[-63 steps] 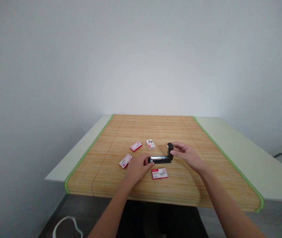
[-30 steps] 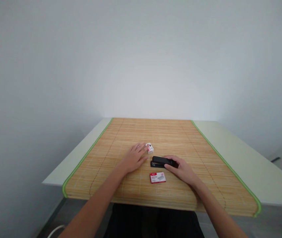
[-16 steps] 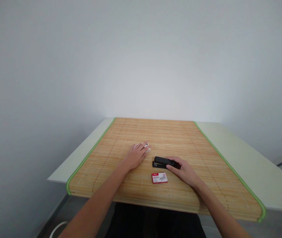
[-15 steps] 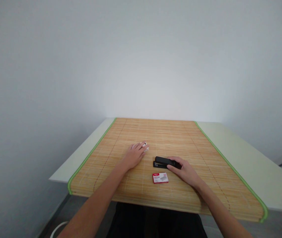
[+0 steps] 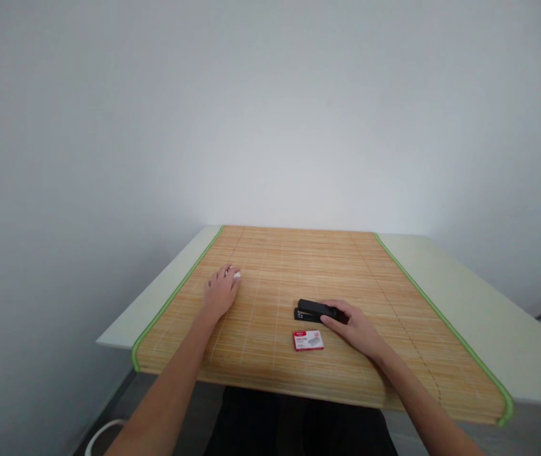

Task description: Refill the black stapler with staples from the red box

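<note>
My right hand [image 5: 351, 323] grips the rear end of a black stapler [image 5: 315, 309] lying on the bamboo mat, thumb on the near side and fingers on the far side. A gap shows between the stapler's top arm and its base. Off to the left, my left hand [image 5: 222, 290] is curled over a small white thing [image 5: 237, 275] with dark marks, perhaps crumpled paper. Most of it is covered by the fingers, so its kind cannot be made out. In front of the stapler lies a flat red and white box [image 5: 308, 340] with a picture of staples on it.
A bamboo mat [image 5: 308, 259] with green edging spans the white table [image 5: 470, 297], and its front edge hangs over my dark-clothed legs. A plain pale wall [image 5: 289, 126] stands behind. Low at the left, part of a white curved object [image 5: 102, 434] shows by the floor.
My left hand has slid left across the mat, carrying the small white thing away from the stapler. My right hand, the stapler and the box have stayed in place.
</note>
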Tool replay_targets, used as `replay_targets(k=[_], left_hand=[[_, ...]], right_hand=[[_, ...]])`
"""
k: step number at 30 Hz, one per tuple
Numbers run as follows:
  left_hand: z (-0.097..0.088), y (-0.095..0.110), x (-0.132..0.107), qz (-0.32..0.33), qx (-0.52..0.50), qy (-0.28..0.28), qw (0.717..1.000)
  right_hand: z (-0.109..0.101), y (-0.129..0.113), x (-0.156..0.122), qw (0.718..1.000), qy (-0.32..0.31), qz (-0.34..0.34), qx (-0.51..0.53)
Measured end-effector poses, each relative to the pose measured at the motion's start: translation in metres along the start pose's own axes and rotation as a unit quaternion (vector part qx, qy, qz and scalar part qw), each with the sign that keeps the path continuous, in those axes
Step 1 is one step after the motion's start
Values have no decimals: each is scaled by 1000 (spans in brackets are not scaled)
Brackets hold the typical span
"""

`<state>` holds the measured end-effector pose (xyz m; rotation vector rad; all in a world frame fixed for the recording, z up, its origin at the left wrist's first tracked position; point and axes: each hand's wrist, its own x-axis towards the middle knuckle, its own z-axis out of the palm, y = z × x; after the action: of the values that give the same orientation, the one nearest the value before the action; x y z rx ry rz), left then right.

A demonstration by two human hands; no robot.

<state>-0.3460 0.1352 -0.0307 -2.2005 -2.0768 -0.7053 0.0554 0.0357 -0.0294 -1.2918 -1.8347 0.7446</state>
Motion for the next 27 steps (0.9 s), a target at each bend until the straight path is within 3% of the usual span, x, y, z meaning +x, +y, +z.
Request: replay_targets(k=[5,9,13,15,17,19,21,23,27], left_hand=[[-3,7,-2,-26,-11,16,999],[-18,10,0,-33,-21,30,999],[-46,43,-18,13,-70,72,995],[-58,73,-42,107,-142,35,983],[-64,106,-72,229,-200,-63,951],[-63,131,-99,308,-201,-137,920],[-56,145,-117,335,-197,-168,906],[-49,146,-124,334,-194,-178,905],[-47,122,-113,275,-169,-151,934]], right_hand=[[0,0,0,1000,2,3,2],[1,2,0,1000,2,-2,-3],[0,2,0,1000,-3,0,-8],[0,2,-1,1000,-3,1,-8],[0,1,-1,1000,-4,0,-7],[0,0,-1,1000,-7,-3,-6],[0,-1,-1,1000,-7,-6,-4],[-1,-2,-1,1000,-5,-6,-5],[-1,-3,-1,1000,-10,-2,-13]])
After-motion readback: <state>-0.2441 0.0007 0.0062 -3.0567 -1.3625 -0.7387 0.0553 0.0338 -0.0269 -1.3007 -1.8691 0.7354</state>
